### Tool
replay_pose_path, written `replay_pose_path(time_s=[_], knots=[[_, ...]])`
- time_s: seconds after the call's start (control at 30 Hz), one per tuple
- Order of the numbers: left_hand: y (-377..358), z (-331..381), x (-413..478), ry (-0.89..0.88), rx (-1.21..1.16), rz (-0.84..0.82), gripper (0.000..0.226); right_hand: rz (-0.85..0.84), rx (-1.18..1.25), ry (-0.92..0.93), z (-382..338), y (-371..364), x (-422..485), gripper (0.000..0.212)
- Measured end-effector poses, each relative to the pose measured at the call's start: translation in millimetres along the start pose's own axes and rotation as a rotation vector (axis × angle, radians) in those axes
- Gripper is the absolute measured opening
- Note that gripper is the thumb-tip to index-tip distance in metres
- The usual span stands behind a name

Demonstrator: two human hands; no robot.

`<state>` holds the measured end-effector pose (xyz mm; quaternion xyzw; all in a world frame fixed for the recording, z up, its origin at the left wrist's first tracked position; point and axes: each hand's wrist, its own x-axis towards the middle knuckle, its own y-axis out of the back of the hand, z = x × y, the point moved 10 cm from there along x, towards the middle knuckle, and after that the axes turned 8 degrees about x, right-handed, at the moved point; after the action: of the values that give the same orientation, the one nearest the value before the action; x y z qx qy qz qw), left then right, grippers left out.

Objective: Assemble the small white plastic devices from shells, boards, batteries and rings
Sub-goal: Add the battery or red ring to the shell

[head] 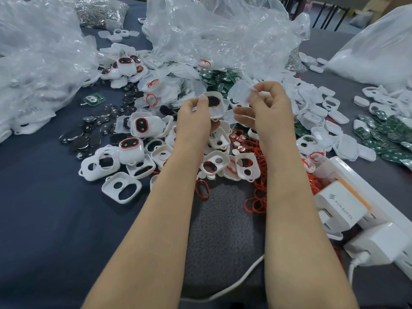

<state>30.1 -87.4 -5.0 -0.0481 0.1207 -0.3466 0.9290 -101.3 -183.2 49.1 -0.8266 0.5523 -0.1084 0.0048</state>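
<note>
A dark blue surface is covered with little parts, and big clear bags are piled at the top of the frame. In the middle, the left hand holds a white shell with its fingers curled round it. A dark pad sits inside the shell. Just to the right, the right hand pinches a thin white piece by its edge. The piece is close beside the shell but not in it.

I think the step is fitting this piece into the shell. Next it must be lined up flat over the opening and pressed down.

Red rings lie below the hands. Round batteries are on the left, and green boards are just above.
</note>
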Motion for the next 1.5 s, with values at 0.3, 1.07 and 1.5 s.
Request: replay_pose_path(time_s=[0.3,1.07,1.5], knots=[[-5,0,-2,0.025,-0.008,-0.044,0.042,-0.09,-0.25,0.178,-26,-12,-2,0.016],[-18,-2,-4,-0.036,0.143,-0.15,0.025,-0.085,-0.479,0.185,-1,-30,-1,0.008],[-13,3,-6,-0.117,0.208,-0.147,0.016,-0.074,-0.411,0.1,9,-23,-2,0.011]])
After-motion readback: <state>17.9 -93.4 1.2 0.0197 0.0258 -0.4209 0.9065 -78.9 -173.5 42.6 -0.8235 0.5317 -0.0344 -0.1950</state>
